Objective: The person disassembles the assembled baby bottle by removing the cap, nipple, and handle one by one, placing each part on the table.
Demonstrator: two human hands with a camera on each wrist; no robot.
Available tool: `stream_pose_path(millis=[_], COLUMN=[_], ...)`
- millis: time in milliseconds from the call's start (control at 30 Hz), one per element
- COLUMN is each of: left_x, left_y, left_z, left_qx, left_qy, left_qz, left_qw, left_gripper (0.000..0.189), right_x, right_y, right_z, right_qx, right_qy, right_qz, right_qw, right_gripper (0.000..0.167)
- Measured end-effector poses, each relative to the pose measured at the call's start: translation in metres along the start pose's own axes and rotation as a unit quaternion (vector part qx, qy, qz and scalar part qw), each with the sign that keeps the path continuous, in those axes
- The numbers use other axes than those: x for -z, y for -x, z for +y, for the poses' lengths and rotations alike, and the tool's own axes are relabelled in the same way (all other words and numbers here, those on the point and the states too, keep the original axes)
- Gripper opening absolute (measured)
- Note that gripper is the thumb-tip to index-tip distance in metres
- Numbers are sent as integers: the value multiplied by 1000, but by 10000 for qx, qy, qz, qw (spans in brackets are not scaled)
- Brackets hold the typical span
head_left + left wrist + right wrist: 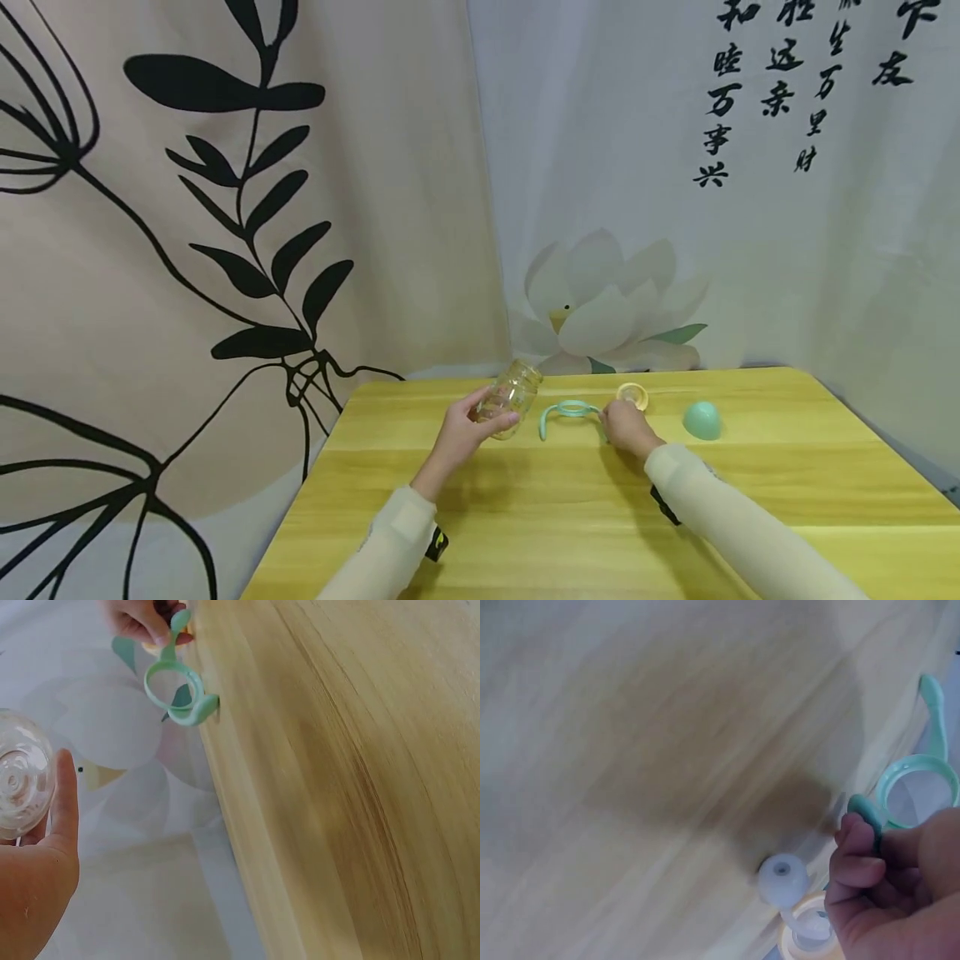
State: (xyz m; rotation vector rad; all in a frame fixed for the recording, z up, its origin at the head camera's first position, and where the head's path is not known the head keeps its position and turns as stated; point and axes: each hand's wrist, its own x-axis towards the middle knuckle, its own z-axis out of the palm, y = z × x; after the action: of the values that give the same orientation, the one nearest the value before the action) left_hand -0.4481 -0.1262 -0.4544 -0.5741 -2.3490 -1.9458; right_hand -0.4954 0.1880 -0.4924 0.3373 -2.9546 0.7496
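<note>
My left hand (459,429) grips a clear baby bottle (521,388) round its body, tilted with its mouth up and to the right. In the left wrist view the bottle's round base (19,780) shows beside the fingers. A mint-green bottle handle (543,423), a ring with two curved arms, is at the middle of the table. My right hand (628,427) pinches one arm of it between thumb and fingers. Just behind that hand is a yellow collar (642,395). The right wrist view shows a white weighted straw end (784,880) beside the collar.
A mint-green domed cap (702,421) stands to the right of my right hand. The wooden table (540,525) reaches back to a printed curtain (405,208) just behind its far edge.
</note>
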Motion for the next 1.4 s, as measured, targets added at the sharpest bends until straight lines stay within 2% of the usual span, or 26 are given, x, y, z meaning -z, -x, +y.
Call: stream_pose_path(millis=[100, 200, 300, 433, 533, 600, 700, 867, 967, 1100, 1267, 1400], left_x=[-4, -6, -7, -7, -5, -4, -3, -2, -1, -1, 0, -1], left_y=[9, 20, 27, 30, 25, 20, 12, -9, -24, -36, -42, -39], left_z=[-5, -9, -11, -8, -3, 0, 2, -1, -6, -13, -26, -35], left_qx=[91, 212, 317, 318, 250, 246, 252, 403, 378, 455, 724, 1022], left_qy=[88, 155, 110, 121, 109, -6, -300, -911, -1236, -1611, -1838, -1914], left_qz=[25, 152, 339, 424, 453, 537, 658, 861, 977, 1238, 1603, 1637], left_qw=[9999, 9995, 9989, 9985, 9986, 9983, 9971, 9913, 9868, 9781, 9671, 9624], left_gripper=[71, 75, 78, 72, 63, 65, 65, 66, 66, 67, 71, 63], right_x=[-6, -12, -15, -8, 5, 16, 28, 37, 43, 50, 55, 55], right_y=[5, 11, 16, 20, 23, 26, 32, 42, 48, 55, 59, 62], right_z=[3, 4, 1, -5, -12, -17, -20, -18, -17, -13, -7, -4], right_qx=[117, 152, 92, -52, 81, 210, 306, 317, 461, 620, 855, 1028], right_qy=[437, 609, 464, 64, -19, 27, 39, -140, -324, -479, -610, -709], right_qz=[97, 142, 94, 136, 370, 486, 455, 550, 658, 626, 387, 147], right_qw=[9989, 9979, 9988, 9999, 9993, 9986, 9985, 9979, 9962, 9950, 9937, 9921], right_gripper=[37, 39, 40, 41, 43, 35, 26, 27, 23, 19, 20, 20])
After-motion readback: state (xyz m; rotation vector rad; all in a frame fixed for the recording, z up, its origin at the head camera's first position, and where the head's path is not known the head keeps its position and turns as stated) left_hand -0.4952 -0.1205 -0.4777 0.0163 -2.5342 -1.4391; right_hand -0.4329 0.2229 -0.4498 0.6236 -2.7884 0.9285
